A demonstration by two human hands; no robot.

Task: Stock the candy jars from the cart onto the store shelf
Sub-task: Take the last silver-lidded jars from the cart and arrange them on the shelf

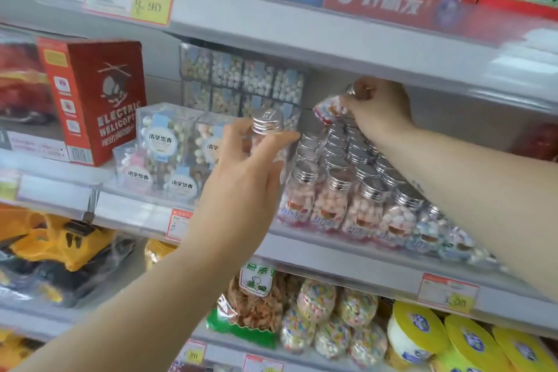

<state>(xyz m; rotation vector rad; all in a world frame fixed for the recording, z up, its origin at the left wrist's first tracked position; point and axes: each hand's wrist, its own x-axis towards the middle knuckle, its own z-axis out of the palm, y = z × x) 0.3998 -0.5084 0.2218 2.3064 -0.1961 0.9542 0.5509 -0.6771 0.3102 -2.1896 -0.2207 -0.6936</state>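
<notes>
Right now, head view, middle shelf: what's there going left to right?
Red helicopter box → clear candy boxes → left hand holding a silver-capped jar → rows of silver-capped candy jars → right hand holding another jar tilted above the back rows.

Most of the jar in the left hand is behind the fingers, only the silver cap shows. The right hand covers the tilted jar it's holding. Price tags are too blurry to read, and the yellow tubs get cut off at the bottom edge.
</notes>
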